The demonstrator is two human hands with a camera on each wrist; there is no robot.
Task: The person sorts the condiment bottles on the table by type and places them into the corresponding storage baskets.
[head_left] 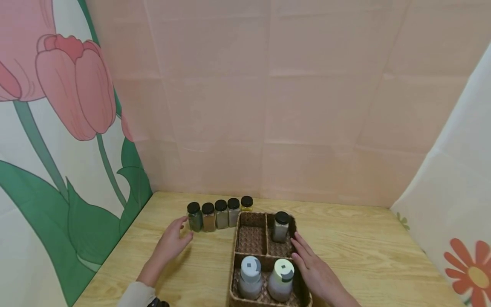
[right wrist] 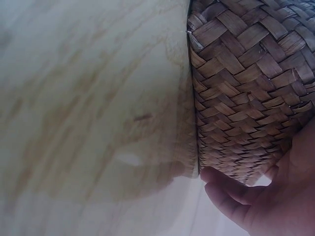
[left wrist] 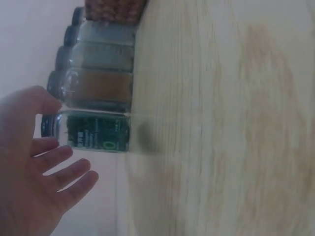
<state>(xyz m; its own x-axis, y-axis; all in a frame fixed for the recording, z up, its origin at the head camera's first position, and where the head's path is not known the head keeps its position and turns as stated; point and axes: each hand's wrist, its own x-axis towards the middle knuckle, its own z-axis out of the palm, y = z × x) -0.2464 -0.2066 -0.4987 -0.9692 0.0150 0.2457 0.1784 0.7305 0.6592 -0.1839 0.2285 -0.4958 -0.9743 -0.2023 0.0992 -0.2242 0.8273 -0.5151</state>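
My left hand (head_left: pixel 171 242) is beside a jar of green flakes (head_left: pixel 194 217) with a black lid. In the left wrist view, thumb and fingers are spread on either side of that jar (left wrist: pixel 98 132), not closed on it. My right hand (head_left: pixel 317 273) rests with fairly straight fingers against the right side of a woven basket (head_left: pixel 232 273); the right wrist view shows its wall (right wrist: pixel 246 93). Inside the basket, a black-lidded jar (head_left: pixel 281 228) stands in the back right compartment. Two shakers, one with a white cap (head_left: pixel 251 273) and one with a yellowish cap (head_left: pixel 283 273), occupy the front section.
Right of the green jar runs a row of black-lidded jars: one brown (head_left: pixel 209 219), two pale (head_left: pixel 221 217), and a yellow one (head_left: pixel 247 204) partly hidden behind the basket. The wood-patterned tabletop (head_left: pixel 364 247) meets a pink backdrop (head_left: pixel 268 128) at the back.
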